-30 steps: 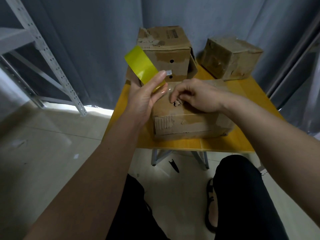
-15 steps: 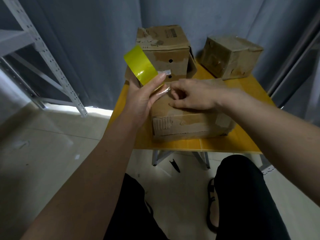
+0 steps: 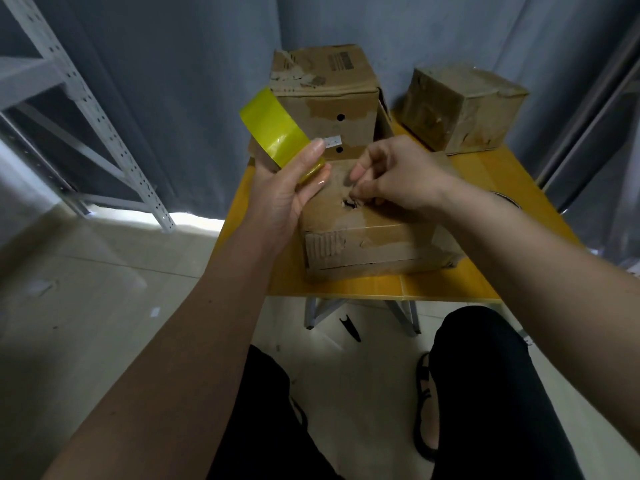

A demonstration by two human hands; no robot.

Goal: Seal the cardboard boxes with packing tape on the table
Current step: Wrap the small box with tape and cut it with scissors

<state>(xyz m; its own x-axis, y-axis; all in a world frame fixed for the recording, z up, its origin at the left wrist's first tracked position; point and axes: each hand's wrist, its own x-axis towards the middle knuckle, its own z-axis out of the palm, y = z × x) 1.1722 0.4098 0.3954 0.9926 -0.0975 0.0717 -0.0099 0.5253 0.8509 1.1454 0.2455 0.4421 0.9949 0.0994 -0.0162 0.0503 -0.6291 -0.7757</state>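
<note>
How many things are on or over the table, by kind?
Cardboard boxes: 3, namely the near box, the tall box and the far right box
Tape rolls: 1, the yellow tape, held in the left hand
Total: 4

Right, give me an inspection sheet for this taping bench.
Surface: yellow table, three boxes on it.
Job's things: near box worn, hole in top; tall box and small box at the back; yellow tape roll.
Clutter: round object at the table's right edge, mostly hidden.
Grippers: left hand grips the roll; right hand fingers curled over the near box, pinch unclear.
Cables: nothing seen.
Surroundings: grey curtain, metal shelving, tiled floor.
</note>
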